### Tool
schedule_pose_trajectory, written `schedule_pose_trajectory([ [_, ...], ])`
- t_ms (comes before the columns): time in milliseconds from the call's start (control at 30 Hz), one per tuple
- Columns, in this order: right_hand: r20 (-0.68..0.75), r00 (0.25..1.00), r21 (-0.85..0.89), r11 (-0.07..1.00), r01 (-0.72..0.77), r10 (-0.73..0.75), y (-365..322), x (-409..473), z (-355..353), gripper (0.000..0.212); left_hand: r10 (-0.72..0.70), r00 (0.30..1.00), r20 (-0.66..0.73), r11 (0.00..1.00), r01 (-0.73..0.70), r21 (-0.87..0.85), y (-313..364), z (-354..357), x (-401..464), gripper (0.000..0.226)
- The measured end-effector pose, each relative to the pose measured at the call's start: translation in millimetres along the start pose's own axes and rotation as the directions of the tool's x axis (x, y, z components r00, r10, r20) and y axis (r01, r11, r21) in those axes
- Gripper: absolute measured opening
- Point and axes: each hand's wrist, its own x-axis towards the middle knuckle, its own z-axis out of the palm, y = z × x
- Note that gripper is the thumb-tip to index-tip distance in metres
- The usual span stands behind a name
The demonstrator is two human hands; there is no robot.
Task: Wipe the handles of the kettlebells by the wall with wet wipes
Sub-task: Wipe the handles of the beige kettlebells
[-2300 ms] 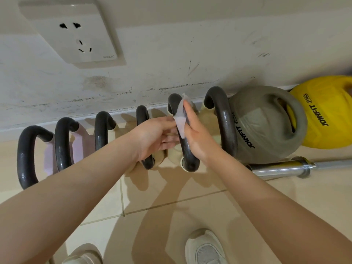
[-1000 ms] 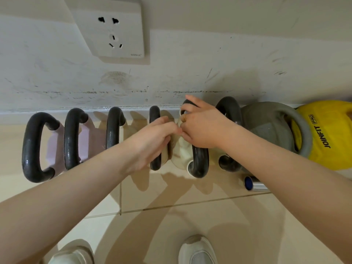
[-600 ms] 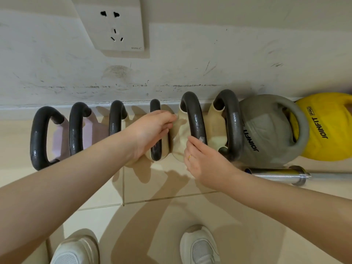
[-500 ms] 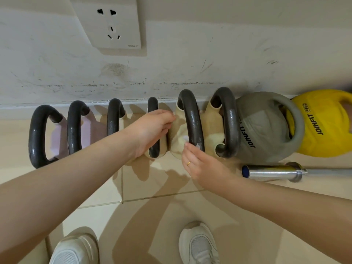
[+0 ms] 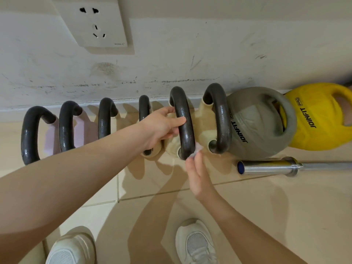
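Observation:
Several kettlebells with black handles stand in a row against the wall. My left hand [image 5: 162,128] rests on the cream kettlebell, its fingers curled against the left side of that bell's black handle [image 5: 182,119]. My right hand [image 5: 198,178] pinches a small white wet wipe [image 5: 197,149] against the near, lower end of the same handle. A second cream kettlebell's handle [image 5: 221,119] stands just to the right. Most of the wipe is hidden behind the handle and my fingers.
A grey kettlebell [image 5: 261,122] and a yellow kettlebell [image 5: 320,119] lie at the right by the wall. A steel barbell [image 5: 270,166] lies on the tiled floor before them. A wall socket [image 5: 95,21] sits above. My white shoes [image 5: 196,244] stand below.
My right hand has slid the wipe down the handle from its top to its near, lower end. My left hand has shifted from the neighbouring bell onto this handle's side.

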Motion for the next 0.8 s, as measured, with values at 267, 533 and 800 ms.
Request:
schedule_pose_trajectory([
  [267, 0.038, 0.980, 0.267, 0.943, -0.199, 0.196, -32, 19, -11, 0.057, 0.011, 1.000, -0.022, 0.999, -0.012, -0.030, -4, 0, 0, 0.033],
  [533, 0.211, 0.907, 0.558, 0.716, -0.418, 0.365, -85, 99, -22, 0.048, 0.017, 0.999, -0.033, 0.987, -0.022, -0.158, -8, 0, 6, 0.054],
  [800, 0.108, 0.948, 0.314, 0.895, -0.318, 0.299, -99, 101, -23, 0.057, -0.128, 0.992, -0.007, 0.886, 0.111, -0.450, -10, -9, -4, 0.063],
])
